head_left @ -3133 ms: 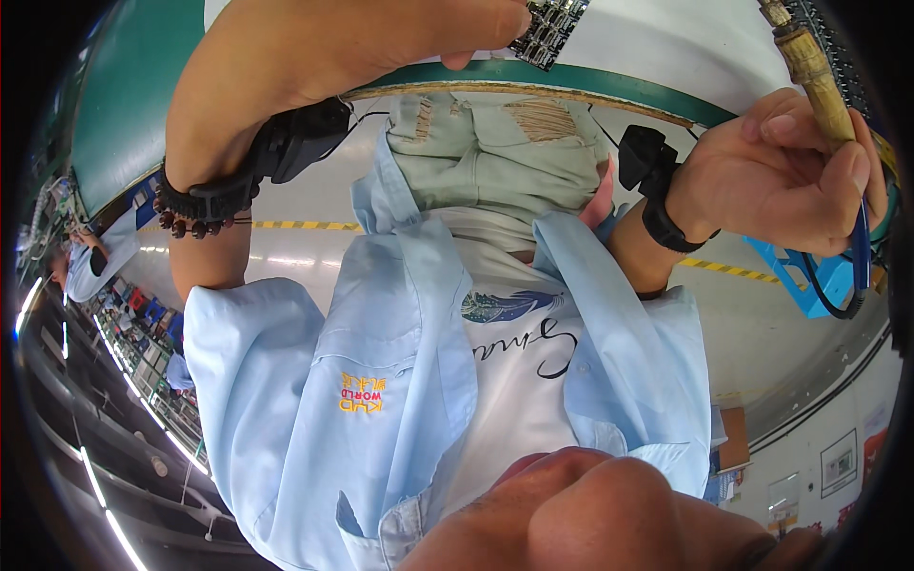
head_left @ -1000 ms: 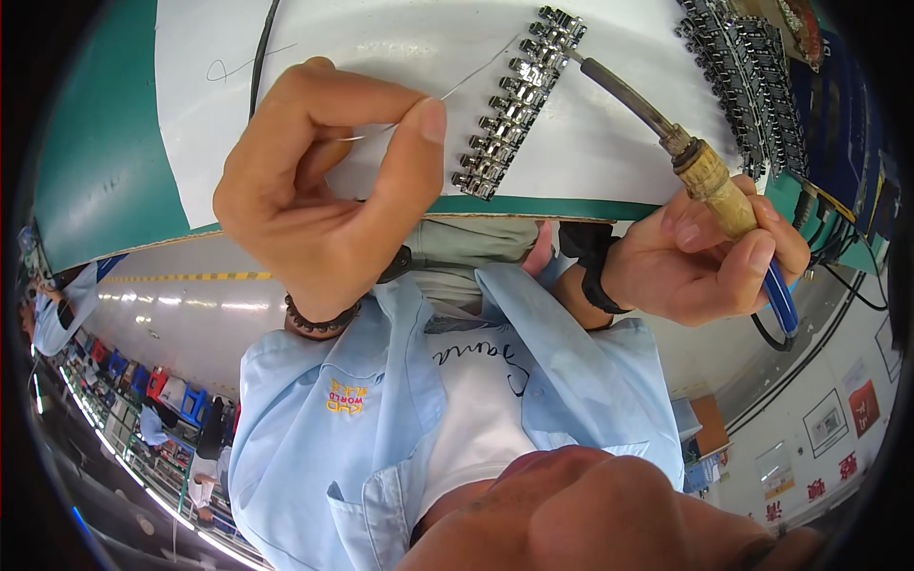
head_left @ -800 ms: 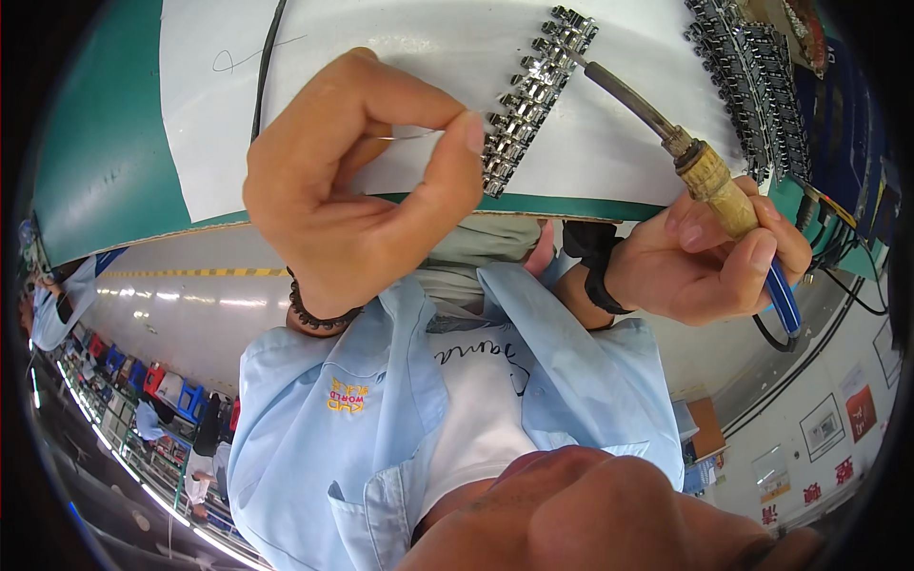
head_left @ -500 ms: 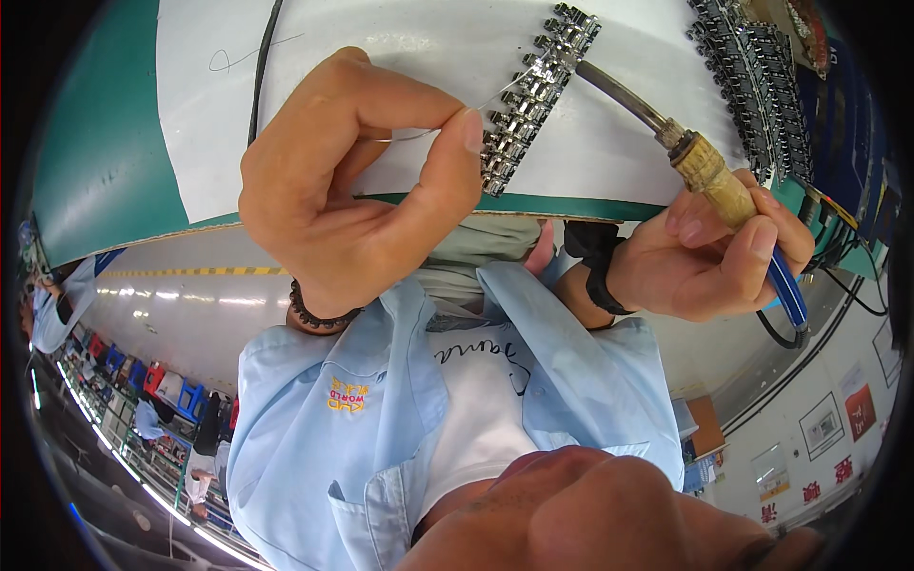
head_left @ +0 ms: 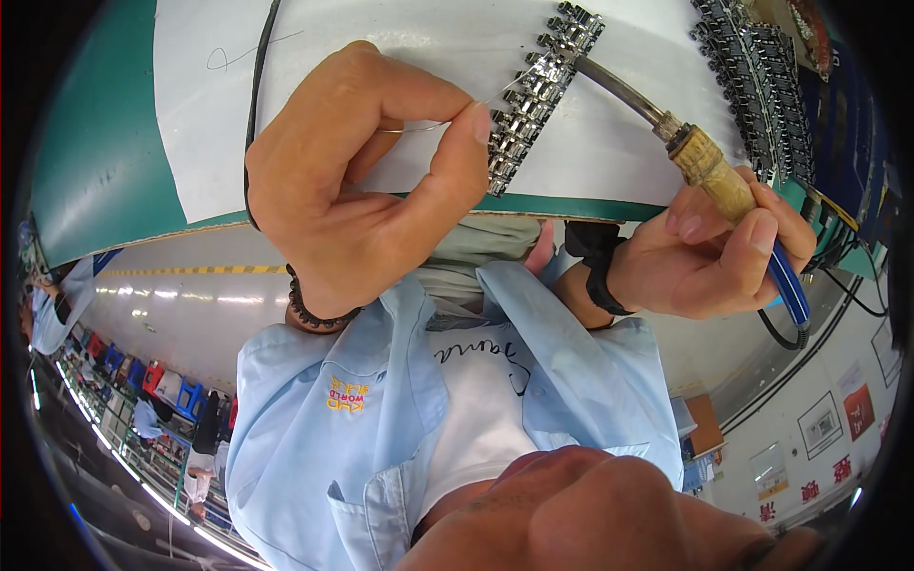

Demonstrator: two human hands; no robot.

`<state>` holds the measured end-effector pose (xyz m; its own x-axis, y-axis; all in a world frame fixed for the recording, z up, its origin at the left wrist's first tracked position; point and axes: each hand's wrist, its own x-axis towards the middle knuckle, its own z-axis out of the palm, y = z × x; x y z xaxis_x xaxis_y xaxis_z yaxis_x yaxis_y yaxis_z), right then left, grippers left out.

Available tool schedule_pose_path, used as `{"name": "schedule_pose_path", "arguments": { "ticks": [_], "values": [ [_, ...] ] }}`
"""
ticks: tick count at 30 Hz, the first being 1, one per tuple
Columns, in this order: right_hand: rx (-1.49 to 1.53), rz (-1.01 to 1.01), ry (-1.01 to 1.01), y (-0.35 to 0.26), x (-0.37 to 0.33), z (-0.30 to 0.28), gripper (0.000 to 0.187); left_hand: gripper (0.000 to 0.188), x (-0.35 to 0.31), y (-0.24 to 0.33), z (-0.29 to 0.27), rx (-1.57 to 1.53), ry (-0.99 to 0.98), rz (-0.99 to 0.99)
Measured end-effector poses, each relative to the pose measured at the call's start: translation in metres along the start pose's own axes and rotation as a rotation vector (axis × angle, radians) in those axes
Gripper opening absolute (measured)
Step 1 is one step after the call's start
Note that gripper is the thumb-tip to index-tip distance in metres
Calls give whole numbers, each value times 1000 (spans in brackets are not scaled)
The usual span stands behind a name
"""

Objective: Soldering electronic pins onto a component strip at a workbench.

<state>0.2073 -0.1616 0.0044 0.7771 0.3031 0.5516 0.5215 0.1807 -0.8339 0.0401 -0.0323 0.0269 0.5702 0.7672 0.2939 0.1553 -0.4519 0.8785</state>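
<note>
My left hand [head_left: 367,176] pinches a thin strand of solder wire [head_left: 416,129] between thumb and forefinger. The wire's free end reaches toward a row of small shiny metal connectors [head_left: 528,119] lying slantwise on white paper. My right hand [head_left: 719,247] is closed around a soldering iron [head_left: 705,162] with a yellowed sleeve and a blue handle. The iron's tip meets the row near its far end, close to the wire's end. Whether wire and tip touch cannot be made out.
White paper [head_left: 205,124] covers part of a green tabletop [head_left: 90,143]. More connector rows [head_left: 757,90] lie at the far right. A black cable [head_left: 259,95] runs beside my left hand, and a bent wire scrap [head_left: 228,59] rests at the far left of the paper.
My left hand has shifted slightly right, bringing the wire closer to the connector row. The iron's tip stays at nearly the same spot.
</note>
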Motion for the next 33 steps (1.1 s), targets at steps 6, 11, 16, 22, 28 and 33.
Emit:
{"name": "schedule_pose_path", "arguments": {
  "ticks": [6,11,16,22,28,33],
  "values": [
    [5,45,11,-1,-2,1,22,14,-1,-2,1,4,1,8],
    [106,87,8,2,-2,-5,30,13,-1,-4,2,-6,6,35],
    [123,46,-35,7,-2,-4,27,13,1,-4,4,43,1,13],
    [130,62,-31,7,-2,-3,24,13,1,-2,5,53,-3,-25],
    [166,40,-10,9,-4,-6,24,12,-1,-2,5,13,28,-47],
    [317,-75,-57,18,-7,-16,26,12,-2,-5,4,6,42,-26]
  ]
}}
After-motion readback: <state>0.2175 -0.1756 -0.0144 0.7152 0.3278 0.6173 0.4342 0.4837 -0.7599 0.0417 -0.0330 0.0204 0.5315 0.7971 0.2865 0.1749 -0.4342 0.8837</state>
